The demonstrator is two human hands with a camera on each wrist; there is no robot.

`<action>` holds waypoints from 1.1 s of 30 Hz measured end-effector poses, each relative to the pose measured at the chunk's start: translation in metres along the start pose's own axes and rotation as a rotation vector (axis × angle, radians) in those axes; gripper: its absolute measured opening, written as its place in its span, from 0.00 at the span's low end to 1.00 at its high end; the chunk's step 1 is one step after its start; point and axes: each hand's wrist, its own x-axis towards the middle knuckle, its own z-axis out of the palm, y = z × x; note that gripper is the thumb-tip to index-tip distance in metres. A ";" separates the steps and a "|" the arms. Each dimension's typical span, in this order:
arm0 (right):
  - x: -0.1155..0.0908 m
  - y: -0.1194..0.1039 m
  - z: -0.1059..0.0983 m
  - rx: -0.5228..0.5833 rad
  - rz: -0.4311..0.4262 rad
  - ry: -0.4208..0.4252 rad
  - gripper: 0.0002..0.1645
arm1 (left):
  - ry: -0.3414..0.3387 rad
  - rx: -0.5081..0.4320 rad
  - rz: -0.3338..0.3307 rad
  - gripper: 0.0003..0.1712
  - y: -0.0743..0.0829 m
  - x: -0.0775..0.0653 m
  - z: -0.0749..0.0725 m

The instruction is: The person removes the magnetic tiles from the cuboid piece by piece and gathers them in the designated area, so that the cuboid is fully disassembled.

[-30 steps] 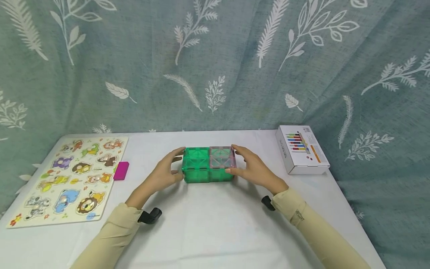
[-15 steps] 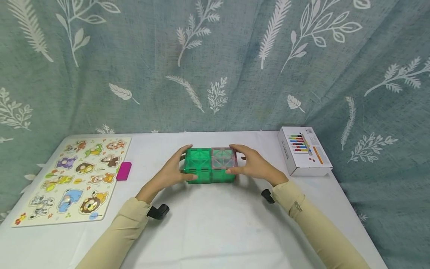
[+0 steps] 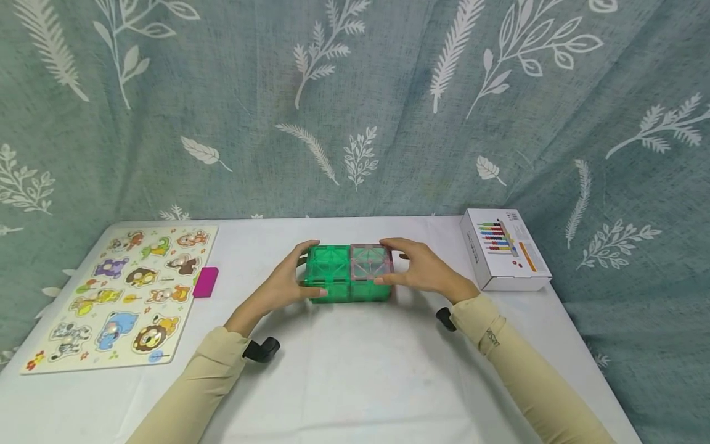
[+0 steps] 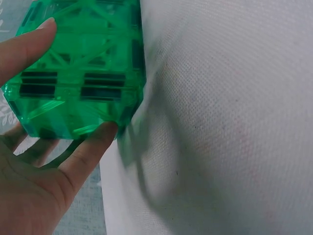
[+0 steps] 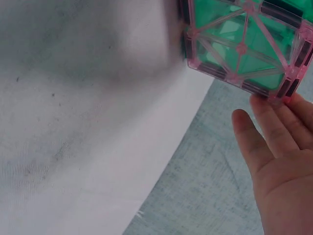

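Note:
A box of green see-through magnetic tiles stands on the white cloth, with one pink-edged tile on top at its right end. My left hand grips the left end, thumb across the front and fingers round the far side. In the left wrist view the thumb lies over the green face and another fingertip meets its lower edge. At the other end my right hand holds the box, thumb at the front and a finger at the far corner. The right wrist view has its fingers by the pink tile's corner.
To the left lies an animal peg puzzle board, with a magenta block at its right edge. A white printed box sits at the back right. Behind the table hangs a leaf-patterned curtain.
My left hand has come in closer, its thumb moving from beside the box onto its front. The right hand stays at its end; the head view has shifted slightly.

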 end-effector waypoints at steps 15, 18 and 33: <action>0.000 0.001 -0.001 -0.052 0.008 0.016 0.55 | 0.011 0.001 0.003 0.60 -0.002 0.000 -0.002; -0.001 0.000 0.000 -0.070 -0.004 0.027 0.54 | 0.008 0.006 0.002 0.60 -0.001 -0.001 -0.003; -0.012 -0.008 0.009 -0.157 -0.081 0.044 0.52 | -0.009 0.038 -0.003 0.60 -0.005 -0.017 -0.006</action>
